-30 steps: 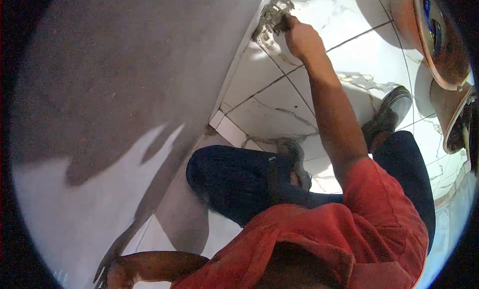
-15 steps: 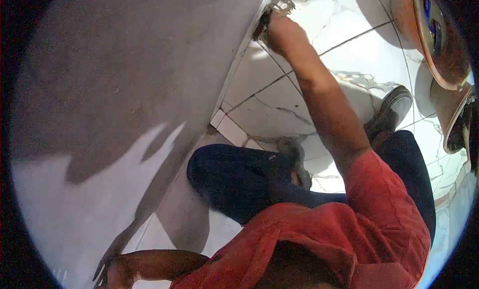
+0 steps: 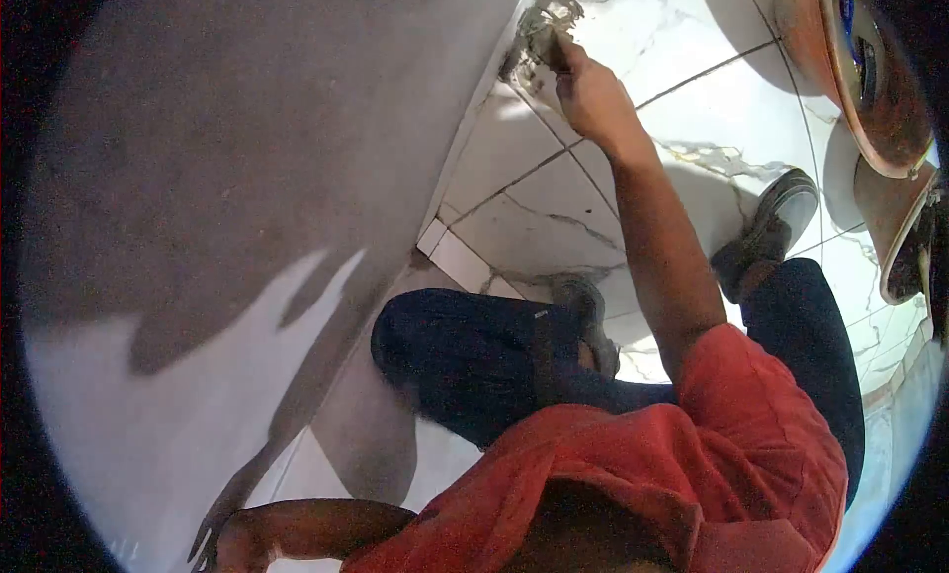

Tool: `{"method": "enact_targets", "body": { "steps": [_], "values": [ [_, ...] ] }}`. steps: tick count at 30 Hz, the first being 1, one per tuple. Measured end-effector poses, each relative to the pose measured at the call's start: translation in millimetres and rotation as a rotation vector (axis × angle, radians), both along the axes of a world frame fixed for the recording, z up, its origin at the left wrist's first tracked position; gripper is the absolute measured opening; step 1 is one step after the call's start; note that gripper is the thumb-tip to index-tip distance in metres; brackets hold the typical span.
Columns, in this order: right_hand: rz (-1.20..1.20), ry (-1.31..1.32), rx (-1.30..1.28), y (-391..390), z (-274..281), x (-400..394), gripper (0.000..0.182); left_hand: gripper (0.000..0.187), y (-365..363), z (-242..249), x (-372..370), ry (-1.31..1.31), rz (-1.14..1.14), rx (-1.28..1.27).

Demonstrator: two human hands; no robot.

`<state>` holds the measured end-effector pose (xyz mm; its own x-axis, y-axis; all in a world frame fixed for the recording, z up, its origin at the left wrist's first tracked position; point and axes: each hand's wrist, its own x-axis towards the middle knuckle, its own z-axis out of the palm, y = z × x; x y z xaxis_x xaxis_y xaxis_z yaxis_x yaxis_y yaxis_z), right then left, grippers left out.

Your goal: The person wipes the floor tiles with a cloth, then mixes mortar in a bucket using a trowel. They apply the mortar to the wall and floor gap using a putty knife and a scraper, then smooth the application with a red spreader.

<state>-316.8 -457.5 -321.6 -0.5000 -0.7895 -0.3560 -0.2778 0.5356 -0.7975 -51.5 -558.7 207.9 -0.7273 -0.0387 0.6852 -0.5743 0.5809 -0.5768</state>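
My right hand [image 3: 593,93] is at the top centre, by a patch of crumbly grey material [image 3: 544,29] along the foot of the wall. Its fingers are closed and point into the patch; what they grip is too small and dark to make out. My left hand [image 3: 229,545] is at the lower left edge, against the pale wall [image 3: 247,158], with its fingers apart and partly in shadow. Nothing shows in it. Under my right arm lie marbled white floor tiles [image 3: 534,207] with dark joints.
Two round containers stand at the right: an orange-brown one [image 3: 830,88] with small items inside, and another [image 3: 890,222] below it. My bent knee [image 3: 425,346] is near the wall, and my shoe [image 3: 786,217] rests on the tiles. Shadows fall across the wall.
My right hand has drawn back slightly down and to the right, uncovering more of the crumbly patch. My left hand has hardly moved.
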Motion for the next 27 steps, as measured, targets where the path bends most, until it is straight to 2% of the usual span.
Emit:
{"method": "enact_targets", "body": {
  "steps": [2, 4, 8, 9, 10, 12, 14, 15, 17, 19, 20, 21, 22, 23, 25, 27],
  "values": [
    [0.009, -0.030, 0.022, -3, 2, -6, 0.052, 0.059, 1, 3, 3, -0.330, -0.081, -0.048],
    [-0.055, -0.126, -0.125, -4, -8, -3, 0.047, 0.072, 4, 2, 7, 0.084, 0.079, -0.025],
    [-0.139, -0.307, -0.135, 2, -7, 6, 0.049, 0.064, 8, 9, 28, 0.153, 0.190, -0.017],
    [-0.197, -0.411, -0.136, 4, -8, 9, 0.051, 0.050, 6, 25, 57, 0.010, 0.429, -0.267],
    [-0.256, -0.513, -0.140, 6, -10, 9, 0.053, 0.050, 3, 37, 70, 0.015, 0.470, -0.335],
    [-0.287, -0.594, -0.155, 6, -10, 8, 0.052, 0.049, 1, 35, 70, 0.029, 0.469, -0.354],
    [-0.321, -0.678, -0.169, 8, -14, 7, 0.051, 0.049, 13, 10, 44, 0.057, 0.350, -0.157],
    [-0.272, -0.639, -0.127, 7, -18, 6, 0.051, 0.049, 28, -13, 24, 0.052, 0.240, 0.061],
    [-0.202, -0.626, -0.135, 1, -35, 7, 0.052, 0.050, 64, -79, -19, -0.075, 0.049, 0.771],
    [-0.180, -0.664, -0.121, -4, -25, 1, 0.051, 0.052, 73, -161, -72, -0.250, 0.099, 1.455],
    [-0.185, -0.708, -0.093, -6, -20, -1, 0.051, 0.053, 69, -216, -91, -0.314, 0.157, 1.652],
    [-0.193, -0.660, -0.126, -8, -22, -1, 0.050, 0.056, 61, -264, -105, -0.311, 0.089, 1.772],
    [-0.183, -0.649, -0.129, -9, -29, -3, 0.050, 0.057, 56, -300, -121, -0.401, 0.413, 1.992],
    [-0.153, -0.634, -0.126, -11, -37, -5, 0.050, 0.061, 47, -341, -131, -0.537, 0.534, 2.005],
    [-0.128, -0.618, -0.119, -10, -44, -8, 0.049, 0.065, 37, -435, -128, -0.618, 0.483, 1.740],
    [-0.126, -0.603, -0.128, -12, -43, -10, 0.050, 0.067, 29, -462, -157, -0.628, 0.557, 1.750]
  ]
}}
